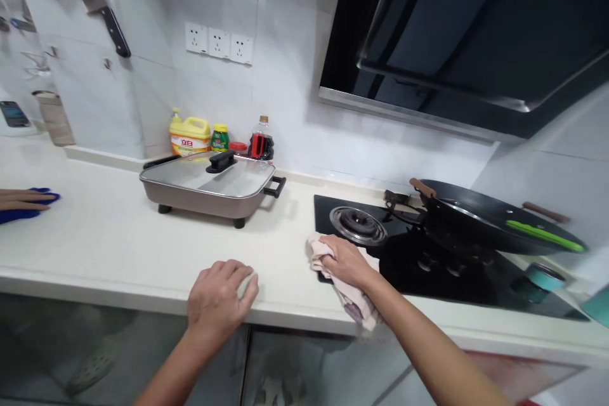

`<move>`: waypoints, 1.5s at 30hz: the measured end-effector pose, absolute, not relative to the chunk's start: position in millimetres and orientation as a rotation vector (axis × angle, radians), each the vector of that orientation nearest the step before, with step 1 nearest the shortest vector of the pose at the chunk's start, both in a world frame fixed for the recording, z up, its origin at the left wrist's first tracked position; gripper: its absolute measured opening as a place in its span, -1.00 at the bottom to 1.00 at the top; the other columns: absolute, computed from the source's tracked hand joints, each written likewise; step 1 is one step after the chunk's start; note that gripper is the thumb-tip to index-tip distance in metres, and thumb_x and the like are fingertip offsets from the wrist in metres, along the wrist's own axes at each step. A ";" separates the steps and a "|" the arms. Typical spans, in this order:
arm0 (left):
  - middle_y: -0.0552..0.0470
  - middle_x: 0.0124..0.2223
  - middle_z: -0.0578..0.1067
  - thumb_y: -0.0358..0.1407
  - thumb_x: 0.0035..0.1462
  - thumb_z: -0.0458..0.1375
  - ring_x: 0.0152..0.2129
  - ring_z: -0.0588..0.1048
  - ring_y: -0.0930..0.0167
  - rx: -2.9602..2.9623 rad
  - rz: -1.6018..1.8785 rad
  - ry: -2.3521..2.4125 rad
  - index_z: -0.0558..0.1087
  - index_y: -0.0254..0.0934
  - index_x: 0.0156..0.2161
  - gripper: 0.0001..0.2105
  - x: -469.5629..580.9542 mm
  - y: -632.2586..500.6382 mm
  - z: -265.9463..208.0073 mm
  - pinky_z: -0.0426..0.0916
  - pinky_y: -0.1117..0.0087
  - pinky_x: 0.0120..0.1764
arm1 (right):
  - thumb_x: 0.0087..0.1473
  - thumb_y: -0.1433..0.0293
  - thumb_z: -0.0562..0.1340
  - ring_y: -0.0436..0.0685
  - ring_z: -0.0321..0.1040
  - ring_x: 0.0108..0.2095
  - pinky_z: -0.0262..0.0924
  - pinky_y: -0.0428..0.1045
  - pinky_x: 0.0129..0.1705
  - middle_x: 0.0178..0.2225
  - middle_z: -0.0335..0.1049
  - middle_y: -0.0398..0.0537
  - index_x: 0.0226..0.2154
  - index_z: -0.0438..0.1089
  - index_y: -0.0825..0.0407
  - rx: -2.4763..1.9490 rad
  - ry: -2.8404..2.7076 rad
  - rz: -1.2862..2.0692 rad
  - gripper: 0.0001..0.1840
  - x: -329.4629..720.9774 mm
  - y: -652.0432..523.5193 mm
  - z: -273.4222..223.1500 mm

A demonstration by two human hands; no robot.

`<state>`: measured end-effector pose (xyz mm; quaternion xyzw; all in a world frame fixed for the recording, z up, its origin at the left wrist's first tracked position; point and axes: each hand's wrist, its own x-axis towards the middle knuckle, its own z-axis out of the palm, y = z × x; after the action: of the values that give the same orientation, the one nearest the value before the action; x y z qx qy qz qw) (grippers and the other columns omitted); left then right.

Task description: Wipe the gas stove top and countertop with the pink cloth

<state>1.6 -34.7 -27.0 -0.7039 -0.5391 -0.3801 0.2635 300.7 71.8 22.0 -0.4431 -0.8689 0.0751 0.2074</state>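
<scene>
My right hand (346, 260) grips a pale pink cloth (356, 304) at the front left corner of the black glass gas stove (404, 266). Part of the cloth hangs toward the counter's front edge. Just in front of it sits the left burner (358, 224), bare of any pan. Over the front of the white counter (137, 247) is my left hand (221, 292), empty, thumb apart from loosely bent fingers. Beyond that hand stands a brown electric pan (204, 200) with a glass lid on it.
A wok (485, 219) with a green-handled tool rests on the right burner, under the range hood (457, 32). Bottles, including a yellow jug (189, 137), line the wall. Another person's hand on a blue cloth (21, 214) is at far left. A knife (114, 30) hangs above.
</scene>
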 end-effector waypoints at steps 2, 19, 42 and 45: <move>0.00 -0.25 0.64 -0.26 0.32 0.10 -0.32 0.52 0.30 -1.908 -1.017 -1.491 0.61 -0.17 -0.29 -0.76 2.8 -36.3 -26.5 0.27 0.26 -0.27 | 0.18 0.39 0.16 0.17 0.38 -0.04 0.13 0.01 0.04 -0.02 0.52 -0.05 -0.04 0.46 -0.06 -1.191 -2.432 0.209 -0.70 295.5 51.3 22.0; -0.09 -0.12 0.63 -0.23 0.39 0.03 -0.18 0.54 0.23 -1.959 -0.829 -1.447 0.62 -0.20 -0.14 -0.72 0.4 -44.4 -26.3 0.28 0.25 -0.21 | 0.18 0.31 0.24 0.16 0.41 -0.03 0.11 -0.01 -0.02 -0.02 0.56 -0.05 -0.03 0.48 -0.04 -1.164 -2.445 0.137 -0.71 240.6 -10.5 18.9; -0.14 0.01 0.65 -0.14 0.43 0.01 -0.06 0.55 0.14 -1.945 -0.977 -1.420 0.62 -0.22 -0.04 -0.66 0.0 -39.8 -55.4 0.27 0.12 -0.09 | 0.28 0.12 0.10 0.22 0.47 -0.07 0.23 -0.01 -0.09 -0.05 0.49 0.17 0.07 0.39 0.09 -2.099 -1.435 -0.083 -0.52 478.8 -2.3 -0.6; -0.14 0.01 0.65 -0.14 0.42 0.04 -0.04 0.55 0.13 -1.959 -1.012 -1.343 0.61 -0.22 -0.03 -0.68 -2.2 -40.1 -59.0 0.26 0.11 -0.08 | 0.28 0.15 0.10 0.28 0.46 -0.06 0.22 0.04 -0.06 -0.04 0.44 0.25 0.00 0.42 0.15 -2.209 -1.456 -0.126 -0.55 474.8 8.1 -1.7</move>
<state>-2.2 -40.1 -59.0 -0.7294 -0.4998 -0.3766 0.2764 474.8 8.1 -1.7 -0.8089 -0.5331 -0.0462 0.2437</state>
